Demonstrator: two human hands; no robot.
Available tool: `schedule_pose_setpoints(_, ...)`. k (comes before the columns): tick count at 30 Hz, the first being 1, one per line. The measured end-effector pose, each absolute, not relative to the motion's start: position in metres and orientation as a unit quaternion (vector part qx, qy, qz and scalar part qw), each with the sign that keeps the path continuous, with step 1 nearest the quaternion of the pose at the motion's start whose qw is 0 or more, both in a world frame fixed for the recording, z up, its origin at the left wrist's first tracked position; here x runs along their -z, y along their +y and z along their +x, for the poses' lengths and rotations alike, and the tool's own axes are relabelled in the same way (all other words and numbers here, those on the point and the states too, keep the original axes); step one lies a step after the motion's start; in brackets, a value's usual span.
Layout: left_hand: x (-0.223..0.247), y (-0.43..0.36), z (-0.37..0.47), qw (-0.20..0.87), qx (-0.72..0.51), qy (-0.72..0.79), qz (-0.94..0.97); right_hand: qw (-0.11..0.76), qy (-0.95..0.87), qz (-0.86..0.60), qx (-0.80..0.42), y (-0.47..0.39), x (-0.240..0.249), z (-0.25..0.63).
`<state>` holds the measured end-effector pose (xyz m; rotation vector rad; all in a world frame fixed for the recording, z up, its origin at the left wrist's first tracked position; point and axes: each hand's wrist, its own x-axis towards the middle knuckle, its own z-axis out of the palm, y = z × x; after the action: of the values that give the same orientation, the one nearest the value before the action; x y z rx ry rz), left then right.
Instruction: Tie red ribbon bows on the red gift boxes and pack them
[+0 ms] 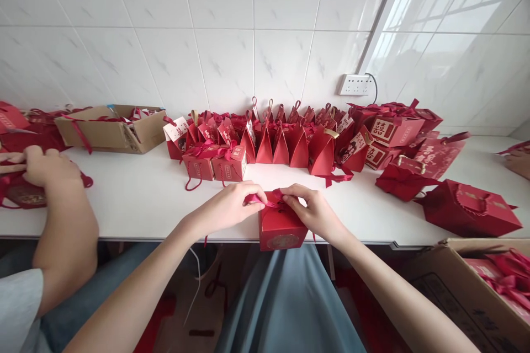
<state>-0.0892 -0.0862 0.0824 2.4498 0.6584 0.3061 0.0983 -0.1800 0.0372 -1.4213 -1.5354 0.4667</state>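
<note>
A red gift box (282, 230) sits at the front edge of the white table, a round emblem on its near side. Across its top runs a dark red ribbon (271, 202). My left hand (241, 202) pinches one part of that ribbon at the box's left. From the right, my right hand (308, 207) has its thumb and fingers closed on the ribbon near the top right corner. The exact shape of the ribbon between the fingers is partly hidden.
Behind stand rows of red gift boxes (273, 146). More boxes (470, 207) lie at right, above a cardboard carton (447, 276). An open carton (128, 135) stands back left. A co-worker's hand (49, 168) is at far left. A power strip (355, 85) is on the wall.
</note>
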Motion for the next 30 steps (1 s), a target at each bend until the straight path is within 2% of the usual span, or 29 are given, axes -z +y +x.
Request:
schedule_pose_setpoints(4,-0.089,-0.087,-0.083,0.211,-0.161,0.202,0.943,0.484,-0.621,-0.582,-0.203,-0.179,-0.037,0.096)
schedule_pose_setpoints(9,-0.098,-0.085,-0.069,0.225,-0.132,0.141,0.955,0.538,-0.576,-0.564,-0.247,-0.177,-0.034,0.094)
schedule_pose_setpoints(13,-0.106,-0.082,-0.059,0.222,-0.141,0.138,0.955,0.527,-0.566,-0.578,-0.261,-0.177,-0.035,0.094)
schedule_pose_setpoints(21,-0.106,-0.068,-0.045,0.282,-0.159,0.156,0.933,0.515,-0.600,-0.554,-0.260,-0.177,-0.037,0.094)
schedule_pose_setpoints(30,-0.059,-0.052,-0.035,0.404,-0.243,0.163,0.867,0.548,-0.577,-0.557,-0.237,-0.176,-0.031,0.093)
